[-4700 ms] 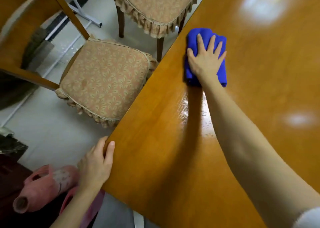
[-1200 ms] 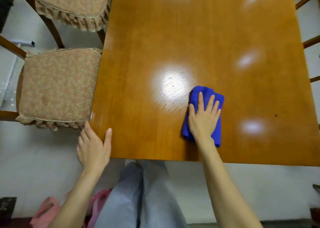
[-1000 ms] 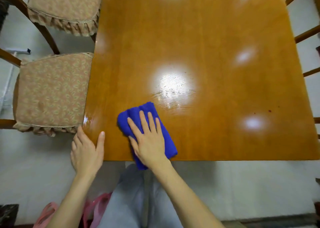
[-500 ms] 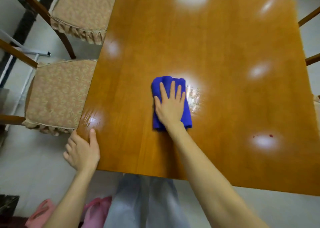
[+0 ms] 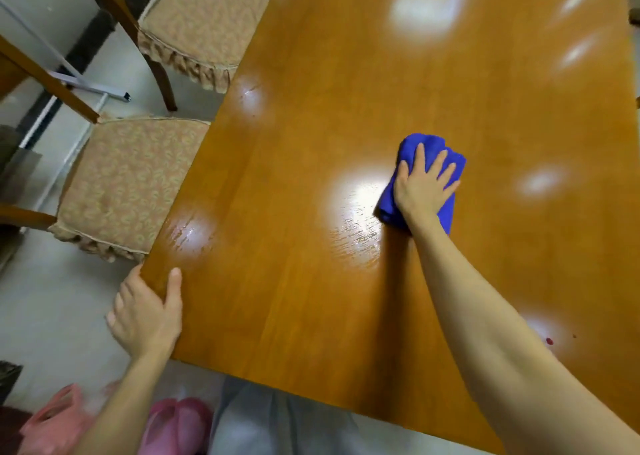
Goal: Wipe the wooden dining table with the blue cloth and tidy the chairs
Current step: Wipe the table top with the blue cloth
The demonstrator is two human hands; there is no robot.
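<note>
The glossy wooden dining table (image 5: 311, 143) fills most of the view. A folded blue cloth (image 5: 408, 150) lies on its middle right part. My right hand (image 5: 424, 186) presses flat on the cloth with fingers spread. My left hand (image 5: 145, 312) grips the table's near left corner, thumb on top. Wet streaks shine on the wood just left of the cloth. Two wooden chairs with beige patterned cushions stand along the left side: the near chair (image 5: 121, 184) and the far chair (image 5: 201, 25). Both seats reach the table edge.
A small dark red spot (image 5: 549, 341) sits on the table near my right forearm. Pink slippers (image 5: 173, 423) and a pink object (image 5: 52, 420) lie on the pale floor at my feet. A white metal frame (image 5: 86, 87) stands behind the chairs.
My right hand has slid the cloth to the right and slightly farther across the table, leaving a wet streak. My left hand stays on the corner.
</note>
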